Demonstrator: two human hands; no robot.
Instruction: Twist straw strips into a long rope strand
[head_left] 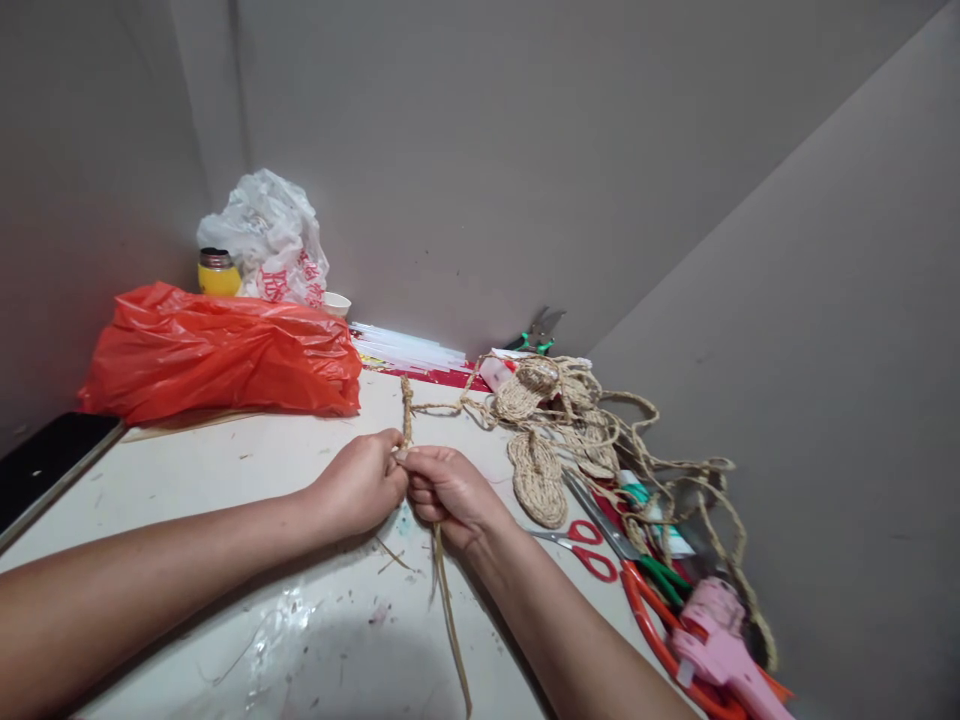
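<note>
Shows, nearest at the lower right of the frame, a pink glue gun (pixel 720 640) and red scissors (pixel 585 548) on a pale table (pixel 225 470), with loose straw strands (pixel 448 600) trailing to the bottom centre. Shows at mid-frame the left hand (pixel 364 485) and right hand (pixel 446 492), knuckles touching, both closed and pinching a braided straw cord (pixel 407 400) that runs from the fingers up toward the centre, beside a small woven sandal sole (pixel 538 480) and tangled rope (pixel 645 440) to the right. Shows farthest, at upper left, an orange plastic bag (pixel 217 355), a yellow jar (pixel 218 275) and a white bag (pixel 266 235) against the wall.
</note>
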